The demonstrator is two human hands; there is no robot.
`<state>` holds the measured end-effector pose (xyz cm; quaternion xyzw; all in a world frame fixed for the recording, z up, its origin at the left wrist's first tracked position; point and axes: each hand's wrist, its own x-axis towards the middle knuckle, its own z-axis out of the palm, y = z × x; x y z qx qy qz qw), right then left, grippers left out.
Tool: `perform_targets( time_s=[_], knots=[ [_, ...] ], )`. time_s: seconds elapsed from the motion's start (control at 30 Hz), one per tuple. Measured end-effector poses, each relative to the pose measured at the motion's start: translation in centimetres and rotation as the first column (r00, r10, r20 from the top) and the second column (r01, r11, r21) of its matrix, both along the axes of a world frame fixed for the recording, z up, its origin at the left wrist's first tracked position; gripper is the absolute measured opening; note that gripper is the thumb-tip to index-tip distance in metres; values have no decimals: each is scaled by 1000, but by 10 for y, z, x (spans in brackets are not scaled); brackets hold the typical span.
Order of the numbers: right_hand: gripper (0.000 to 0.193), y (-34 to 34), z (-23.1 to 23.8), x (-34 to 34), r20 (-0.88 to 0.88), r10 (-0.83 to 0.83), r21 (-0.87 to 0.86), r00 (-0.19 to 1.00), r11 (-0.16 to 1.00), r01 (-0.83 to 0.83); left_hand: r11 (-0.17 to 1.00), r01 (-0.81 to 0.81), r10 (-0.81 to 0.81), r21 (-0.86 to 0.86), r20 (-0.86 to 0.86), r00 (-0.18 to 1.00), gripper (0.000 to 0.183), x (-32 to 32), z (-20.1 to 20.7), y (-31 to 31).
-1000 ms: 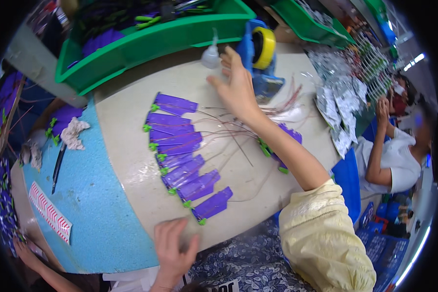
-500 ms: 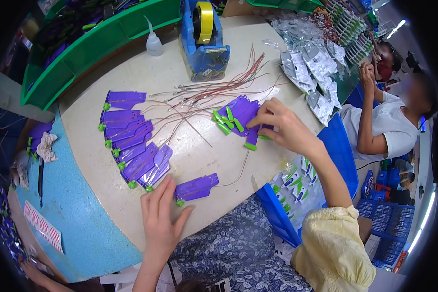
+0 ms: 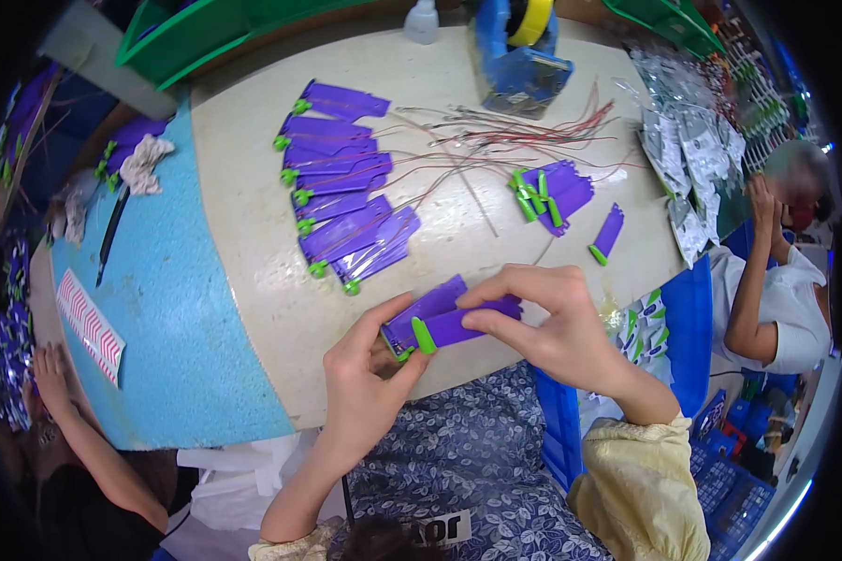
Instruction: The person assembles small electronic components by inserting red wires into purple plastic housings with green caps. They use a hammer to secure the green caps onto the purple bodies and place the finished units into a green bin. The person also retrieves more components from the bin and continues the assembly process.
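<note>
Near the table's front edge my left hand [image 3: 360, 379] grips a flat purple plastic part [image 3: 440, 297] by its green-tipped end. My right hand [image 3: 561, 323] pinches a second purple piece [image 3: 451, 328] with a green end cap, laid against the first one. Whether the two are joined I cannot tell. Farther off, several purple parts with green ends [image 3: 332, 168] lie fanned out on the left, with thin red and dark wires [image 3: 533, 131] trailing right. A small pile of purple pieces [image 3: 571, 192] with loose green bits lies right of centre, a single purple piece [image 3: 611, 229] beside it.
A blue tape dispenser [image 3: 529, 79] and a white squeeze bottle [image 3: 422, 23] stand at the back. Grey-white parts in clear bags [image 3: 692, 159] heap at the right, above a blue bin [image 3: 692, 318]. At left are a striped sheet [image 3: 91, 323] and a co-worker's arm [image 3: 103, 458].
My left hand has picked up the purple part from the table. My right hand has come over from the pile with another purple piece and set it against that part. The view has shifted.
</note>
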<state>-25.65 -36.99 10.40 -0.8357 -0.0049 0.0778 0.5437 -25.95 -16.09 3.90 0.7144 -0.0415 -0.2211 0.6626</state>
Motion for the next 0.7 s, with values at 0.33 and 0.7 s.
perform_targets(
  time_s=[0.33, 0.7],
  knots=[
    [12, 23, -3, 12, -138, 81, 12, 987, 997, -81, 955, 42, -88, -295, -142, 986, 52, 1, 12, 14],
    [28, 34, -14, 18, 75, 127, -161, 989, 980, -114, 974, 114, -153, -194, -197, 968, 43, 9, 25, 24]
  ],
)
